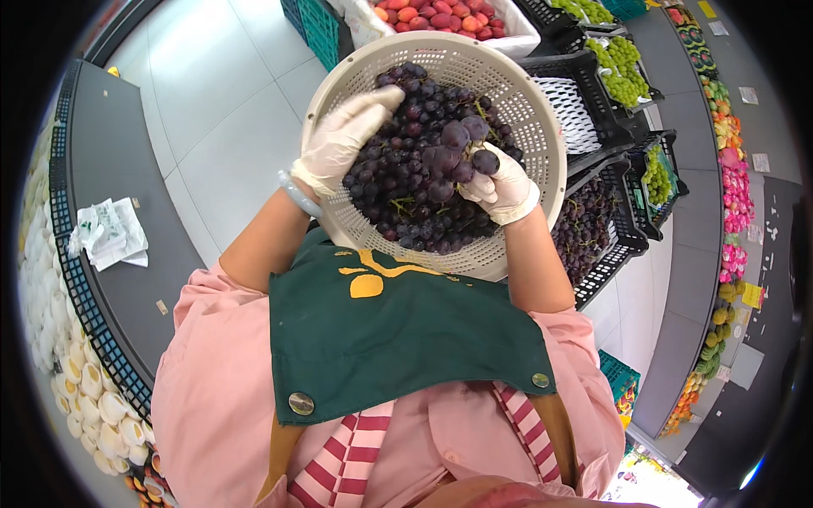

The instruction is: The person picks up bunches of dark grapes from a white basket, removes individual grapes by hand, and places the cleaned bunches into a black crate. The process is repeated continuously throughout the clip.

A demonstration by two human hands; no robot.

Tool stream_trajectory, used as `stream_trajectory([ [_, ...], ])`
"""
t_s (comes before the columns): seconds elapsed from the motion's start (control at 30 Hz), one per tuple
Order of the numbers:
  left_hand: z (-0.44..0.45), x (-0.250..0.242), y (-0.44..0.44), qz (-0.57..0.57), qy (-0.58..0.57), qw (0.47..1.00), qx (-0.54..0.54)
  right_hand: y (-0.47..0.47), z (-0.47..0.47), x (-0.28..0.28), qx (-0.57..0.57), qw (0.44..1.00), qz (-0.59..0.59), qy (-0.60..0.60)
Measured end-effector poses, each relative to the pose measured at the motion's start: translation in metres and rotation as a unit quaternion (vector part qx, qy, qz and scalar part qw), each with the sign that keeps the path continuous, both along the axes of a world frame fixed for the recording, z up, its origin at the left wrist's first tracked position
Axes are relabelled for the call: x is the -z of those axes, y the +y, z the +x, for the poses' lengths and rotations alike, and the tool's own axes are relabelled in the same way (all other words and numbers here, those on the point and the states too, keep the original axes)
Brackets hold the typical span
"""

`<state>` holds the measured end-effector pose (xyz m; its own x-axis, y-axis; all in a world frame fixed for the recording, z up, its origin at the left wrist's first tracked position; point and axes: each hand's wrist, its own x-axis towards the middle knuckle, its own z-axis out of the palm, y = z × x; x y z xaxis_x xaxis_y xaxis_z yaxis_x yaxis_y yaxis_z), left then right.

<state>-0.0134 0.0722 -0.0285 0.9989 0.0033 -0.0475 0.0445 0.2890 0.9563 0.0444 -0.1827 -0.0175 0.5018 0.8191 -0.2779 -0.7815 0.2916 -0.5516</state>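
Before me is a round beige plastic colander basket (pixel 537 127) heaped with dark purple grapes (pixel 406 165). My right hand (pixel 502 184), in a whitish glove, holds a small cluster of larger dark grapes (pixel 452 152) raised over the heap. Inside the basket's left side is my left hand (pixel 356 130), gloved too and slightly blurred. Its fingers point over the grapes at the upper left, and whether they touch them I cannot tell. A pale bangle (pixel 298 193) circles the left wrist.
Right of the basket, black plastic crates hold dark grapes (pixel 587 222) and green grapes (pixel 619 70). Behind it stands a white-lined box of red plums (pixel 438 16) beside a green crate (pixel 317 32). A grey counter (pixel 108 171) with white papers (pixel 111 232) runs along the left.
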Motion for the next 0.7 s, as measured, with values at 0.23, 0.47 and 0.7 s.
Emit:
stream_trajectory([
  [0.23,0.007,-0.016,-0.033,-0.221,0.155,0.927,0.26,-0.006,0.007,-0.005,0.038,0.998,0.051,0.0],
  [0.47,0.008,-0.018,-0.041,-0.246,0.17,0.926,0.229,-0.006,0.005,-0.021,0.073,0.994,0.029,-0.08],
  [0.7,0.004,-0.023,-0.052,-0.286,0.171,0.908,0.254,-0.006,0.006,-0.033,0.061,0.993,0.066,-0.072],
])
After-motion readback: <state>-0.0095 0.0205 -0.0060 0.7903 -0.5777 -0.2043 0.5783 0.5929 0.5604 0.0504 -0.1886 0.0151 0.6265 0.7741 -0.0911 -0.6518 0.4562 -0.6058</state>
